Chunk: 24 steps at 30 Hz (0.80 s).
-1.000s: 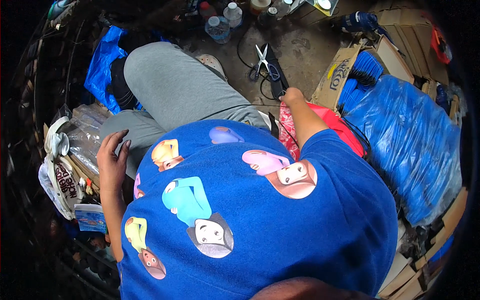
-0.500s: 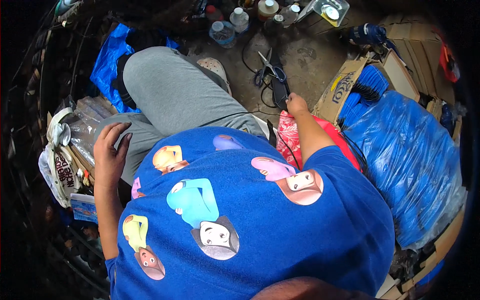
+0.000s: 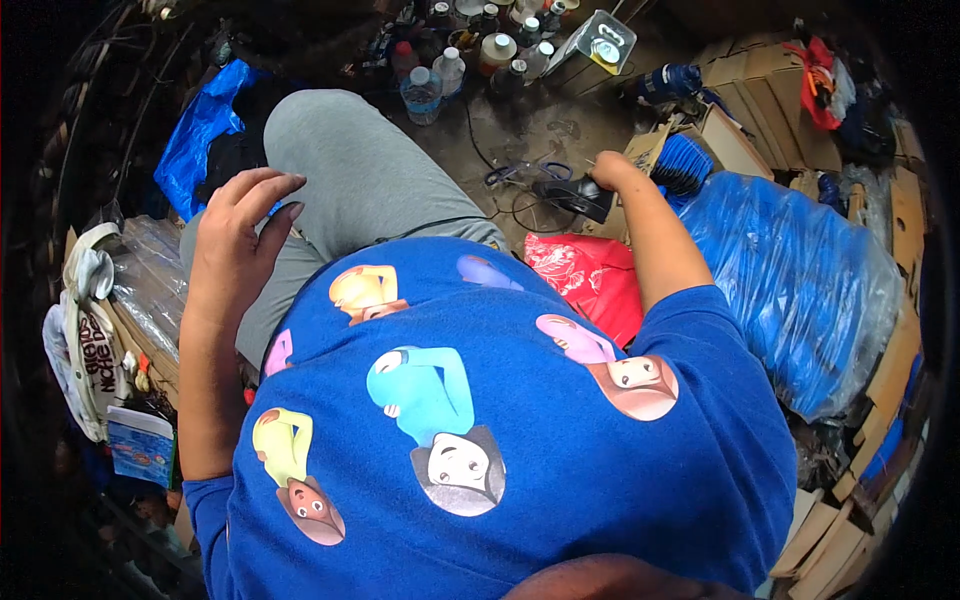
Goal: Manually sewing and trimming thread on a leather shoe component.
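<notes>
L hand [image 3: 238,222] half-curled; R hand [image 3: 614,171] out fwd.

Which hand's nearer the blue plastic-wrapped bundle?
Right. The right hand is just off the upper-left corner of the blue plastic-wrapped bundle; the left hand is across the body, by the gray trousers.

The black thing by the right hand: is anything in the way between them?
Nothing visible: the right hand is right at the upper right end of the black thing. Whether it grips it is unclear.
</notes>
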Motion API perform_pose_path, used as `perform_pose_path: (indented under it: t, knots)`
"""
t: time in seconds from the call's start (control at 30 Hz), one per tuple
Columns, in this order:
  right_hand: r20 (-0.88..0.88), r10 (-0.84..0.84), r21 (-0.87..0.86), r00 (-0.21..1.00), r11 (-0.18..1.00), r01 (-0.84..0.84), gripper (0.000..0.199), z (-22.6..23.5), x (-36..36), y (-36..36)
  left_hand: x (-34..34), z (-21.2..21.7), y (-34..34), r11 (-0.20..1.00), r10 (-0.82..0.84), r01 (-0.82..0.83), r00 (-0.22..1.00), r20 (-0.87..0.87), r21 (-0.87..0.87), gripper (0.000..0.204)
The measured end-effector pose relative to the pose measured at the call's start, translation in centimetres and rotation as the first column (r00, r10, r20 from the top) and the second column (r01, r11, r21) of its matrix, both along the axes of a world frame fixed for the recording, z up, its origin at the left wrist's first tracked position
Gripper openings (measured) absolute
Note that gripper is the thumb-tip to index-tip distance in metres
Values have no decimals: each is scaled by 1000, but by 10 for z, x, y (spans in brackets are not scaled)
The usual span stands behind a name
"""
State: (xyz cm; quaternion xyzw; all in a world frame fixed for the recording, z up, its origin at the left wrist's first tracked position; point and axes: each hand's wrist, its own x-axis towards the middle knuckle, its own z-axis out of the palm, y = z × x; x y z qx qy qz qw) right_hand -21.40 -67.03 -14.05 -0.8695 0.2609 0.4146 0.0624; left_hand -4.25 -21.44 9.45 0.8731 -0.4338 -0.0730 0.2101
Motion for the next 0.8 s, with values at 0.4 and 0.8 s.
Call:
perform_pose_path:
  t: [0.4, 0.8]
  knots:
    - [351, -313, 142, 882, 949, 281, 43, 180, 17, 13, -22, 3, 26, 927, -43, -27, 983, -176, -375, 23]
    - [267, -835, 962, 481, 203, -180, 24, 299, 82, 171, -28, 35, -6, 810, -41, 72, 997, 67, -582, 29]
